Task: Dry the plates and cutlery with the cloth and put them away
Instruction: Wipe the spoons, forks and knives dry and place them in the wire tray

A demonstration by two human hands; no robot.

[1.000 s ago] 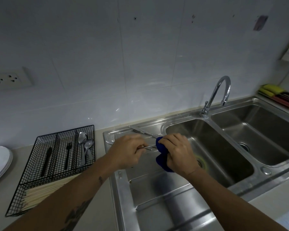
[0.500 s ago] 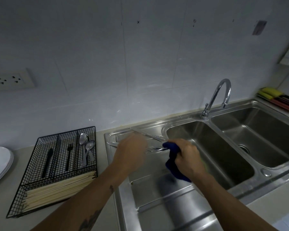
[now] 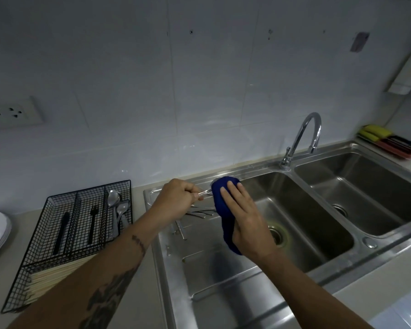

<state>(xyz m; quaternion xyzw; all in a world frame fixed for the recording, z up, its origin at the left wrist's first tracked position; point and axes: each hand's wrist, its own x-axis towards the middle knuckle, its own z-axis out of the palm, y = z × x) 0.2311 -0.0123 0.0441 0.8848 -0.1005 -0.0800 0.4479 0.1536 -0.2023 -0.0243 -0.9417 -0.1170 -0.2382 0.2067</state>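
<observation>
We pinch spoon (image 3: 205, 192) handle in left hand (image 3: 176, 200), over draining board. Right hand (image 3: 243, 218) wraps blue cloth (image 3: 223, 203) around bowl. Spoon light, stiff, wet, likely slippery; best hold at handle.

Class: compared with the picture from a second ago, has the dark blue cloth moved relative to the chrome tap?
Yes. The dark blue cloth in the right hand has shifted up and away, closer to the chrome tap, its top now nearing the sink's back ledge.

faucet (image 3: 305, 136) behind double sink (image 3: 318, 264) | wall socket (image 3: 12, 113) far left | sponges (image 3: 375, 133) in tray (image 3: 400, 151) far right
</observation>
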